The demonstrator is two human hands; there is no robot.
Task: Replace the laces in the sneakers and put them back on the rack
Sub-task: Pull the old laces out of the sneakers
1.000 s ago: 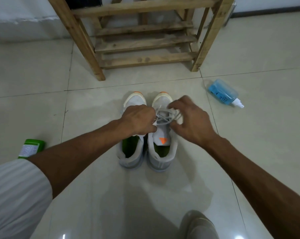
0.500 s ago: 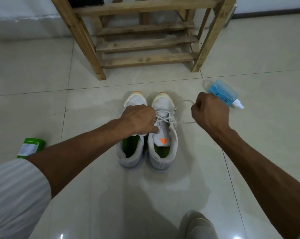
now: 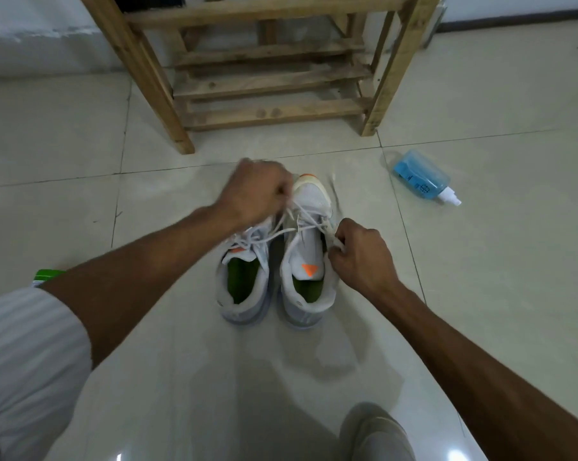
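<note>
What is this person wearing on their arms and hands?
No gloves, rings or watch show: the left hand and right hand are bare. A white ribbed sleeve covers the left arm down to about the elbow; the right arm is bare to the frame's edge.

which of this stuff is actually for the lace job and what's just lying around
In the job: white lace, held by left hand and right hand; two white sneakers; wooden rack.
Just lying about: blue spray bottle; green container.

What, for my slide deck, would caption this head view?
Left hand and right hand grip a white lace over one sneaker, its mate alongside, before a wooden rack.
</note>
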